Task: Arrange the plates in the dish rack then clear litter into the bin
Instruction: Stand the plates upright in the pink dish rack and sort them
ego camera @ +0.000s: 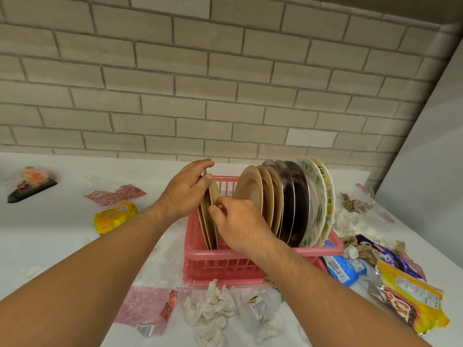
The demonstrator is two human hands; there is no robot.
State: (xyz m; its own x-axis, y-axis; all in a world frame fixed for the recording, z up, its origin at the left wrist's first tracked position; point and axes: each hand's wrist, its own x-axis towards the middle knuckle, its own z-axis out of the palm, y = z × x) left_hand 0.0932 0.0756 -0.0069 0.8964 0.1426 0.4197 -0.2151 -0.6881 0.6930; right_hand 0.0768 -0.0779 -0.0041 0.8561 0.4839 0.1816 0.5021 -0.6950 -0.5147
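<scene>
Two bare arms come in from the bottom edge, no sleeves showing anywhere along them, not even at the frame's edge. Fine dark hair runs along both forearms and over the wrists, and there's no watch, band or ring to be seen on the left hand [184, 190] or the right hand [236, 221]. No gloves either, just short, plain fingernails.

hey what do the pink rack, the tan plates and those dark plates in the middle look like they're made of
The pink rack: molded plastic, judging by its uniform color and slotted walls. The tan plates: matte, thin and even in tone, possibly melamine or pressed wood fiber; hard to tell. The dark plates: glossy with bright silvery rims, so likely glass or glazed ceramic, though coated metal is possible.
</scene>
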